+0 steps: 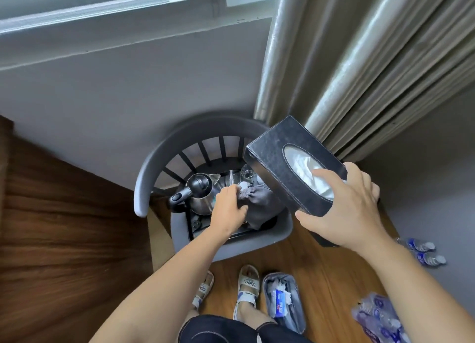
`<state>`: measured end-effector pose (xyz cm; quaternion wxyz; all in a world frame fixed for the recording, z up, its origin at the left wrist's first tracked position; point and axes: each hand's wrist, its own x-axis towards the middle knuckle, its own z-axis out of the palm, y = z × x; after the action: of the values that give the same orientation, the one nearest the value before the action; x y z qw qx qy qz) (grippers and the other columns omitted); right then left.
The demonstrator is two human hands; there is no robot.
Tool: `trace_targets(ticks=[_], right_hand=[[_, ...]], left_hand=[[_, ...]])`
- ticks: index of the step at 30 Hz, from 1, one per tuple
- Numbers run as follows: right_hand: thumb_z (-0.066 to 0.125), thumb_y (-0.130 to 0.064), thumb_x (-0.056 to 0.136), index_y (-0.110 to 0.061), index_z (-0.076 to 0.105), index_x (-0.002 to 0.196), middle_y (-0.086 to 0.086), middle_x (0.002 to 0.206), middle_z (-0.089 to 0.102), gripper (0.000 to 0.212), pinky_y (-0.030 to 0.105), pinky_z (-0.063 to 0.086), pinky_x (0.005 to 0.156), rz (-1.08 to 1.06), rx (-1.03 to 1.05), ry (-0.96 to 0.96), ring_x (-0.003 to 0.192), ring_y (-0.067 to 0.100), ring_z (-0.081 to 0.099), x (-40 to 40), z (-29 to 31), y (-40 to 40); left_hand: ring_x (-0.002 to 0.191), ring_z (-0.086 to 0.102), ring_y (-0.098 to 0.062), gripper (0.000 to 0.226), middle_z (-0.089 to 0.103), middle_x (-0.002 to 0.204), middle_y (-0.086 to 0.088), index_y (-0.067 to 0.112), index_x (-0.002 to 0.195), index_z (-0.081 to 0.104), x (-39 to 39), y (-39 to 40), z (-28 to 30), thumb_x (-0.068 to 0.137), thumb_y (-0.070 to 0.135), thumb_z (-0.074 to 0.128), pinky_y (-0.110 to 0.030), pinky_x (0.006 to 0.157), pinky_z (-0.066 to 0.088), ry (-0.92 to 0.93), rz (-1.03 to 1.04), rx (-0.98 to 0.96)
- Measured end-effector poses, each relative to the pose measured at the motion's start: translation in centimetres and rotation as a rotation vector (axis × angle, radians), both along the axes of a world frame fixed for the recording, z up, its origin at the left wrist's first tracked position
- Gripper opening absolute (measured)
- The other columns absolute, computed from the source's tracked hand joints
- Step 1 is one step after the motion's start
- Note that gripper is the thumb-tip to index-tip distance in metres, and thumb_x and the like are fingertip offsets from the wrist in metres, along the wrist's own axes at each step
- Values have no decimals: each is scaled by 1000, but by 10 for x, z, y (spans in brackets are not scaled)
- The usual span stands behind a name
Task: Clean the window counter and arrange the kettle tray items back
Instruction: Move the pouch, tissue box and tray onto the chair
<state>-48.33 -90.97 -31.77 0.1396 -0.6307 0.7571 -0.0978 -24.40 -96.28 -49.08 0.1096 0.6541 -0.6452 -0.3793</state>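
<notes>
A black tissue box (277, 157) with an oval opening is held in the air above the chair, my right hand (344, 209) gripping its near end. My left hand (228, 209) reaches down onto a grey cloth (262, 203) lying on a black tray (195, 224) that rests on the chair seat. A steel kettle (203, 193) with a black lid and handle stands on the tray's left side. Clear glasses (246, 174) stand at the back of the tray, partly hidden by the box. The brown wooden counter (64, 214) runs along the left.
The grey chair (144, 183) with a curved spindle back stands against the wall under the window (102, 5). Curtains (372, 59) hang at right. On the floor lie water bottles (421, 251), a small grey bin (282, 304) and a plastic pack of bottles (380, 322).
</notes>
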Motion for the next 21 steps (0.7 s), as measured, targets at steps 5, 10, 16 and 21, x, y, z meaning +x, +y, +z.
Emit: trace_targets(ticks=[5, 10, 16, 21], right_hand=[[72, -72, 50, -46, 53, 131, -5, 119, 38, 87, 47, 32, 103, 35, 7, -2, 120, 28, 39, 3, -5, -9], [71, -72, 51, -48, 51, 130, -5, 125, 36, 85, 47, 28, 108, 182, 30, -24, 124, 26, 37, 15, -2, -26], [68, -77, 51, -51, 50, 136, 2, 146, 32, 91, 46, 20, 117, 455, 127, -31, 139, 27, 28, 52, -1, -73], [69, -76, 55, -50, 44, 138, 4, 152, 24, 91, 46, 17, 118, 653, 200, 27, 142, 27, 20, 80, 0, -115]], left_hand=[[124, 50, -10, 39, 58, 131, 6, 16, 134, 56, 23, 4, 33, 97, 17, 67, -23, 103, 38, 152, 154, -90], [108, 71, -17, 31, 73, 117, -1, 25, 122, 63, 44, -10, 100, 107, 48, 48, -39, 89, 61, 699, 522, 142], [99, 75, -29, 63, 76, 112, -11, 19, 119, 69, 92, -36, 138, 91, 72, 49, -39, 79, 59, 873, 500, 445], [100, 73, -37, 29, 73, 112, -18, 16, 115, 66, 126, -40, 135, 99, 40, 64, -44, 88, 61, 902, 620, 347]])
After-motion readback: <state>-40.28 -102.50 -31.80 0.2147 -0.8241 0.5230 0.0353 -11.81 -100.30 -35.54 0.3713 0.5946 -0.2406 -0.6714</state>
